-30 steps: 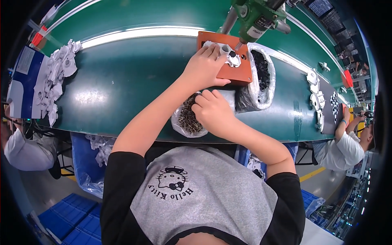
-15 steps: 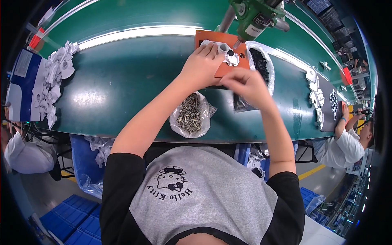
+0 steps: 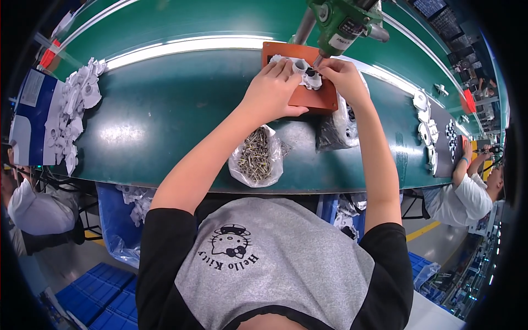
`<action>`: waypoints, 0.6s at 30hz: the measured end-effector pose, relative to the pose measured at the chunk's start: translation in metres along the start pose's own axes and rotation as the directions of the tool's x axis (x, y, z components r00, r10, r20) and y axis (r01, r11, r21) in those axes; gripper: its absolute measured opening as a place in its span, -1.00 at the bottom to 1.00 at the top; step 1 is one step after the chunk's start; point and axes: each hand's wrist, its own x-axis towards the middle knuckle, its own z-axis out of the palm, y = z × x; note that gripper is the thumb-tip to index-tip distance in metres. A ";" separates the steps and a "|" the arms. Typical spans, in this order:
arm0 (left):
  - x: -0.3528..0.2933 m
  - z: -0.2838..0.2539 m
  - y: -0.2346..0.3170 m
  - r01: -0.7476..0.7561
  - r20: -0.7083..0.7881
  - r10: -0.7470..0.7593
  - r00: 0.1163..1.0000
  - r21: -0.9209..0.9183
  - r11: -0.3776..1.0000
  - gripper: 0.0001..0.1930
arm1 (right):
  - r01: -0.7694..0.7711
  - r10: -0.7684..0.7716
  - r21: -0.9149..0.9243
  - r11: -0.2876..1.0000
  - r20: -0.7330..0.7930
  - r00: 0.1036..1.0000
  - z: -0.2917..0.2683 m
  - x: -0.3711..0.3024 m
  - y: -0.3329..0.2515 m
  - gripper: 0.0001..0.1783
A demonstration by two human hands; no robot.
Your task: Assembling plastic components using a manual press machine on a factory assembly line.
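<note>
A white plastic part (image 3: 312, 82) with a round collar lies on an orange fixture plate (image 3: 314, 101) at the far middle of the bench. My left hand (image 3: 273, 91) lies over the part's left side, its fingers bent round it and pressing it on the plate. At the other side my right hand (image 3: 342, 78) pinches thumb and forefinger together beside a dark piece on the part. Whatever sits in that pinch is too small to name. Just above these fingertips is the tip of a green bench machine (image 3: 336, 27).
An open plastic bag of screws (image 3: 256, 157) lies nearer me. A bag of black parts (image 3: 342, 132) is partly under my right forearm. White parts are heaped at the left (image 3: 71, 110) and right (image 3: 423, 124). A co-worker (image 3: 462, 190) sits at the far right.
My right hand has moved up and away from the plate's near edge to the white part below the machine's tip. My left hand stays on the part, its thumb now showing.
</note>
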 end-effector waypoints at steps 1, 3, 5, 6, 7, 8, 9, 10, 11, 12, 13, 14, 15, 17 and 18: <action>0.000 0.000 0.000 0.005 -0.004 -0.005 1.000 -0.010 1.000 -0.36 | -0.013 0.013 0.011 1.000 0.013 1.000 0.000 0.002 0.003 -0.82; 0.000 -0.002 0.002 0.006 0.004 -0.006 1.000 -0.006 1.000 -0.36 | -0.027 0.026 0.024 0.999 0.026 0.999 -0.001 0.005 0.007 -0.84; -0.001 -0.002 0.001 0.010 0.014 -0.010 1.000 -0.003 1.000 -0.36 | -0.037 0.035 0.048 0.998 0.057 0.998 -0.001 0.006 0.007 -0.86; -0.002 -0.002 0.001 0.011 0.005 -0.011 1.000 -0.002 1.000 -0.36 | -0.039 0.036 0.049 0.998 0.061 0.997 -0.001 0.006 0.004 -0.86; -0.004 -0.002 0.000 0.012 -0.002 -0.012 1.000 -0.002 1.000 -0.36 | -0.062 0.058 0.061 0.996 0.069 0.996 -0.001 0.005 0.001 -0.87; -0.003 -0.001 0.001 0.010 -0.003 -0.010 1.000 -0.006 1.000 -0.36 | -0.084 0.079 0.071 0.994 0.069 0.994 -0.003 0.004 -0.001 -0.87; -0.003 -0.001 0.002 0.005 0.000 -0.005 1.000 -0.009 1.000 -0.36 | -0.087 0.083 0.069 0.994 0.067 0.994 -0.004 0.003 0.002 -0.87; -0.003 0.000 0.002 0.001 0.003 -0.001 1.000 -0.012 1.000 -0.36 | -0.065 0.062 0.052 0.997 0.062 0.996 -0.004 0.003 0.005 -0.83; -0.002 0.000 0.002 0.003 0.002 -0.003 1.000 -0.012 1.000 -0.36 | -0.038 0.035 0.036 0.999 0.061 0.998 -0.003 0.005 0.005 -0.78; -0.002 0.000 0.002 0.007 0.003 -0.007 1.000 -0.012 1.000 -0.36 | -0.038 0.036 0.035 0.999 0.063 0.997 -0.004 0.006 0.003 -0.78; -0.002 0.000 0.001 0.012 0.004 -0.012 1.000 -0.012 1.000 -0.37 | -0.058 0.053 0.044 0.997 0.108 0.993 -0.006 0.007 -0.001 -0.79; -0.002 0.000 0.001 0.014 0.005 -0.014 1.000 -0.012 1.000 -0.37 | -0.076 0.067 0.053 0.996 0.153 0.986 -0.007 0.009 -0.004 -0.79; -0.001 0.000 0.001 0.016 0.005 -0.016 1.000 -0.012 1.000 -0.37 | -0.078 0.068 0.054 0.996 0.155 0.986 -0.006 0.010 -0.003 -0.79; -0.001 0.000 0.000 0.020 0.008 -0.020 1.000 -0.013 1.000 -0.37 | -0.105 0.092 0.093 0.990 0.130 0.987 -0.003 0.012 -0.002 -0.79; 0.000 0.000 -0.001 0.020 0.010 -0.020 1.000 -0.007 1.000 -0.37 | -0.106 0.094 0.094 0.990 0.132 0.987 -0.002 0.013 -0.003 -0.79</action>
